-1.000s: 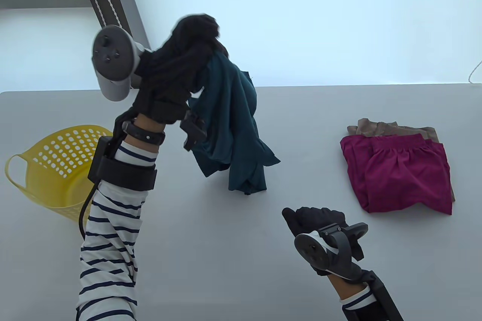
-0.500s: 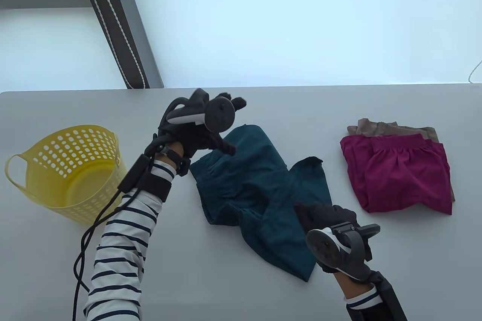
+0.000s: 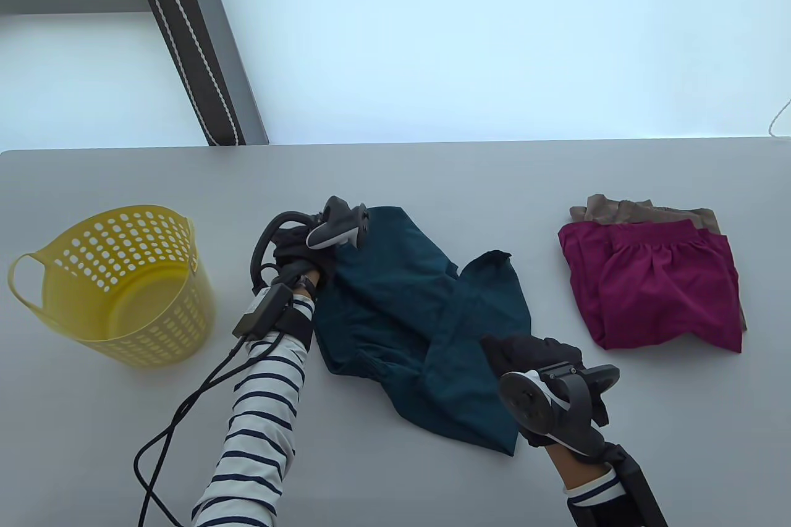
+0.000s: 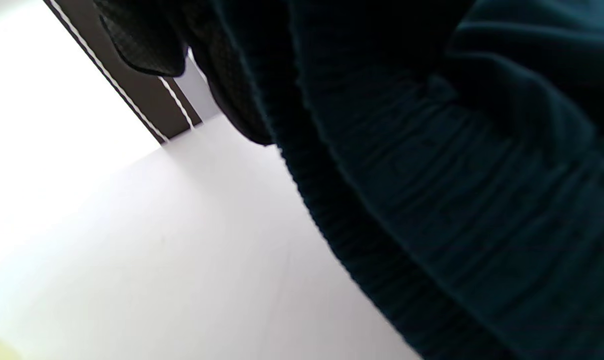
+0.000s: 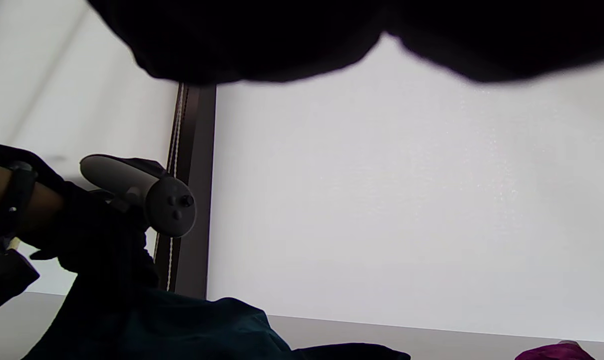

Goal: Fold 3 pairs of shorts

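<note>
Both hands' fingers (image 3: 500, 349) gripping teal shorts (image 3: 408, 311); waistband, leg

My table view looks down from above the near edge, facing the far wall, and takes in the whole table (image 3: 432, 181) from the basket (image 3: 117, 286) on its left to the folded pile (image 3: 655, 280) on its right. My left wrist view sits very close against the teal shorts (image 4: 456, 200), tilted, looking along the tabletop toward the dark post (image 4: 147, 105). My right wrist view sits low near the table, facing the far wall, with the glove blocking its top edge. It shares the shorts (image 5: 182, 325), the post (image 5: 192, 200) and the left hand (image 5: 97, 235) with the table view.
</note>
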A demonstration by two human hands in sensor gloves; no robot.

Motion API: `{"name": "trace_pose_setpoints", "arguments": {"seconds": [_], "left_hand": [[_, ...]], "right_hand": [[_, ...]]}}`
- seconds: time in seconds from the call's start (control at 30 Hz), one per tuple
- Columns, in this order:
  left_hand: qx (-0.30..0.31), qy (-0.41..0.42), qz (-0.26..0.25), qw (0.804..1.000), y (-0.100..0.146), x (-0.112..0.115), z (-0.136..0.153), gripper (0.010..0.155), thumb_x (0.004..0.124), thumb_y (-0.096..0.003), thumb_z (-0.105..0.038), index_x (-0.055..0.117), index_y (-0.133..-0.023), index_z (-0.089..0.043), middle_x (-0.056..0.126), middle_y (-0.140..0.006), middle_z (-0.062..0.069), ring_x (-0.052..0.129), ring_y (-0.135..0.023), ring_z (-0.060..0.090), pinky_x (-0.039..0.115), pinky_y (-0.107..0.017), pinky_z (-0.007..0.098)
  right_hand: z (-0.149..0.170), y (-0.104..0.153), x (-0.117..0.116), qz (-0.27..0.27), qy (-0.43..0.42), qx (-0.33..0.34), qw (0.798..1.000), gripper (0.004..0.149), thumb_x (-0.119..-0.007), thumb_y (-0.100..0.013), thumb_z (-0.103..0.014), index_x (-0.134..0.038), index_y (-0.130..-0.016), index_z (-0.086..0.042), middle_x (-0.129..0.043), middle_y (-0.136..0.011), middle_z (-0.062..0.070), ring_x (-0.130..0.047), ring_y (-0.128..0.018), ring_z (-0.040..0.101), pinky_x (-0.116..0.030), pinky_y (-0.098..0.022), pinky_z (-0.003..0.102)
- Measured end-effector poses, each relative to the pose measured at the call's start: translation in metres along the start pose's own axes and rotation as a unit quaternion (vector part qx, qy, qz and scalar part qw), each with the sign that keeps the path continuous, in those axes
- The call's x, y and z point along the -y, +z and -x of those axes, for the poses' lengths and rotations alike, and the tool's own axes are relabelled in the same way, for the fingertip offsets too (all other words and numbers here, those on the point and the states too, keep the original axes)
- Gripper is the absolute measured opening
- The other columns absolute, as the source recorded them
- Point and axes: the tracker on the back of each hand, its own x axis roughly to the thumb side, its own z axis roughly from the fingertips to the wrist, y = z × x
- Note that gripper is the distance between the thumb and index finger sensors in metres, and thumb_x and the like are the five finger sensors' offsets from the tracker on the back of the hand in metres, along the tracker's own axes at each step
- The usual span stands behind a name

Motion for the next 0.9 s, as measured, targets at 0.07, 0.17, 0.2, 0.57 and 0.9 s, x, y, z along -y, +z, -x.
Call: {"name": "trace_pose_setpoints", "arguments": {"seconds": [0.07,0.17,0.2,0.57,0.9], "left_hand": [[0.019,0.056,-0.032,0.998,0.012,-0.030,0.016,0.041,0.072,-0.0487,-0.042,0.068,-0.088,-0.029,0.091,-0.064,-0.009,0.102,-0.063,0.016,0.076,-0.067,0.056],[0.059,0.134,-0.077,0.986,0.039,-0.069,0.036,0.044,0.070,-0.0505,-0.040,0.066,-0.091,-0.024,0.090,-0.063,-0.007,0.103,-0.057,0.015,0.079,-0.064,0.054],[0.075,0.150,-0.081,0.982,0.048,-0.077,0.040,0.045,0.070,-0.0509,-0.040,0.065,-0.092,-0.022,0.090,-0.063,-0.006,0.104,-0.054,0.014,0.080,-0.063,0.053],[0.250,0.273,-0.022,0.929,0.181,-0.045,0.038,0.057,0.068,-0.0543,-0.035,0.051,-0.100,-0.006,0.089,-0.066,0.002,0.107,-0.041,0.007,0.089,-0.054,0.044],[0.323,0.282,0.036,0.902,0.200,0.056,-0.008,0.072,0.063,-0.0541,-0.033,0.020,-0.106,-0.007,0.066,-0.104,0.026,0.104,-0.056,0.009,0.082,-0.063,0.044]], "right_hand": [[0.001,0.000,0.001,0.001,0.000,-0.001,1.000,0.041,-0.064,-0.049,-0.048,-0.086,-0.027,-0.021,-0.088,-0.007,-0.002,-0.090,0.003,0.016,-0.081,-0.004,0.038],[0.001,0.000,0.001,0.002,-0.001,-0.003,1.000,0.041,-0.064,-0.049,-0.048,-0.086,-0.027,-0.021,-0.088,-0.007,-0.002,-0.090,0.003,0.016,-0.081,-0.004,0.038],[0.001,0.000,0.001,0.002,-0.001,-0.003,1.000,0.041,-0.064,-0.049,-0.048,-0.086,-0.027,-0.021,-0.088,-0.007,-0.002,-0.090,0.003,0.016,-0.081,-0.004,0.038],[-0.002,-0.001,0.000,-0.012,0.001,0.001,1.000,0.041,-0.064,-0.049,-0.048,-0.086,-0.027,-0.021,-0.089,-0.008,-0.001,-0.091,0.002,0.017,-0.082,-0.005,0.038],[-0.007,0.000,-0.006,-0.031,0.016,0.013,0.999,0.041,-0.065,-0.049,-0.048,-0.087,-0.029,-0.021,-0.091,-0.010,0.000,-0.093,0.000,0.018,-0.082,-0.006,0.039]]}}
